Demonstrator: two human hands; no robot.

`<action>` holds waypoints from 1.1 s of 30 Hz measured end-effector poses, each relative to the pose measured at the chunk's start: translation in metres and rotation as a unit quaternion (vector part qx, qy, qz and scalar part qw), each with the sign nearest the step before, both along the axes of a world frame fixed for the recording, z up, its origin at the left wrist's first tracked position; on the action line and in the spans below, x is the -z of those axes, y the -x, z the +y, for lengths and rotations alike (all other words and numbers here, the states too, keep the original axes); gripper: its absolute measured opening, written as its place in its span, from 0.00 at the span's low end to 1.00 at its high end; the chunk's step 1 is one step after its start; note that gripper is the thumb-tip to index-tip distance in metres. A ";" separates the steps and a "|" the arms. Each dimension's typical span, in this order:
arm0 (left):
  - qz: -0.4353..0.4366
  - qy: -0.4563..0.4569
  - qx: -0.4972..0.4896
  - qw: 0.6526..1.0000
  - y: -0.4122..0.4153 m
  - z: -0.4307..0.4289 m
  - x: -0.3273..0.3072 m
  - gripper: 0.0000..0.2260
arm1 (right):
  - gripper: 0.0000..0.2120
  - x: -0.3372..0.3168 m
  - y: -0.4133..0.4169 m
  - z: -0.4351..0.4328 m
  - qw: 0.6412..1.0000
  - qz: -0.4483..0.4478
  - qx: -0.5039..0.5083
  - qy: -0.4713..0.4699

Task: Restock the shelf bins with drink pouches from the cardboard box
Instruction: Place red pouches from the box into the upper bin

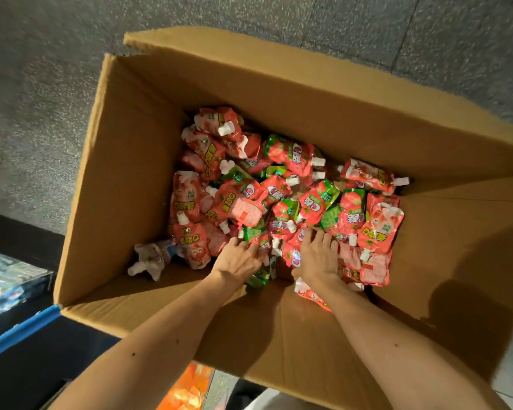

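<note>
Grey floor (42,84): one box (131,173), left hand (237,258), right hand (317,257).

The cardboard box (125,173) is made of matt brown board, and its torn flap edge is left rough. The drink pouches (290,155) are formed of glossy, crinkled plastic film, on which light is reflected, and are closed with smooth white plastic caps (226,129). The floor (42,84) is finished in speckled grey stone, dull and grainy.

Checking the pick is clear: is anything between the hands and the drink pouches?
Nothing visible does. The left hand and right hand both touch the drink pouches in the open cardboard box.
</note>
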State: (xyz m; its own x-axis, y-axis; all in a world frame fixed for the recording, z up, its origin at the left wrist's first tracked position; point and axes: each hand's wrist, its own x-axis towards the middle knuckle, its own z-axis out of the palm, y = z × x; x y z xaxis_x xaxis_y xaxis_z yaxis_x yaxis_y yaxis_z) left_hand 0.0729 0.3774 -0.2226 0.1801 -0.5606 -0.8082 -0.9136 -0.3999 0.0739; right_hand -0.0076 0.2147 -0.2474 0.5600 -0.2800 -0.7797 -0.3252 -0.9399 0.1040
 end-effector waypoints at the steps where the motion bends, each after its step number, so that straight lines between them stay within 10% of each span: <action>1: 0.006 0.002 -0.008 1.000 0.000 -0.002 0.001 0.28 | 0.52 0.002 0.001 0.002 1.000 -0.005 -0.004 0.011; 11: -0.079 -0.021 0.018 0.997 0.000 -0.021 0.018 0.33 | 0.36 0.009 -0.007 -0.019 0.998 0.015 0.009 -0.061; 15: -0.105 0.005 0.040 0.994 -0.002 -0.029 0.008 0.16 | 0.30 -0.001 -0.007 -0.022 0.994 0.002 0.036 -0.106; 21: -0.153 -0.002 0.246 0.957 0.000 -0.017 -0.006 0.18 | 0.25 -0.011 -0.015 -0.029 0.962 -0.026 0.236 -0.135; 27: -0.009 0.053 -0.061 0.997 -0.014 -0.009 -0.061 0.22 | 0.36 -0.047 -0.029 -0.041 0.849 0.027 0.455 -0.266; 30: 0.077 0.117 -0.404 0.904 -0.019 0.008 -0.103 0.25 | 0.51 -0.094 -0.039 -0.042 0.789 0.022 0.507 -0.348; 33: 0.245 0.238 -0.720 0.604 -0.024 0.017 -0.159 0.10 | 0.49 -0.150 -0.057 -0.038 0.719 -0.020 0.549 -0.427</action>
State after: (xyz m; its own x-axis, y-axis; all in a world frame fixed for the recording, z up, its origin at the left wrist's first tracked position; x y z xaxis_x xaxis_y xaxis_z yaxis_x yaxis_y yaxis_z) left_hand 0.0972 0.3948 -0.0632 0.5629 -0.2980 -0.7709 0.5351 -0.5795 0.6147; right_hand 0.0491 0.1769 -0.0977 0.3941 0.0005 -0.9191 -0.9060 0.1684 -0.3884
